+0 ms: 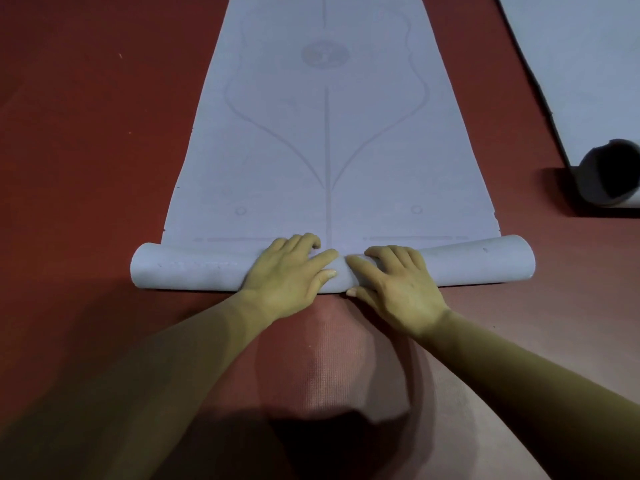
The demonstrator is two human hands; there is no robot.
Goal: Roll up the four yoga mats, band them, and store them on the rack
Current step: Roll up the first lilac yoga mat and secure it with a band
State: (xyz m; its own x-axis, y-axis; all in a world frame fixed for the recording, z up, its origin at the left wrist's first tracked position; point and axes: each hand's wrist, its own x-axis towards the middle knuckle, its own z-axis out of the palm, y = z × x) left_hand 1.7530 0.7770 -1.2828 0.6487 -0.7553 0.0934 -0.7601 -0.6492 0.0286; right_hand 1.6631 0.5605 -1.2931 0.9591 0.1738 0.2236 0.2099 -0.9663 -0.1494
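While the left hand (287,271) sits on the middle of the roll (194,268), its fingers bend over the top and its thumb lies on the near side, so it holds the roll. Just beside it, the right hand (398,282) holds the roll the same way, fingers curled over the top and thumb low at the near edge. The two pointer fingers almost touch. The roll is the near end of a pale blue yoga mat (325,133), and it lies across the red floor (86,133). Past the roll, the rest of the yoga mat lies flat and runs away from the person, with thin curvy lines and a round mark on it. Far to the right of the roll, well apart from it, a second mat (588,64) lies flat too, with its near end curled up in a loose loop.
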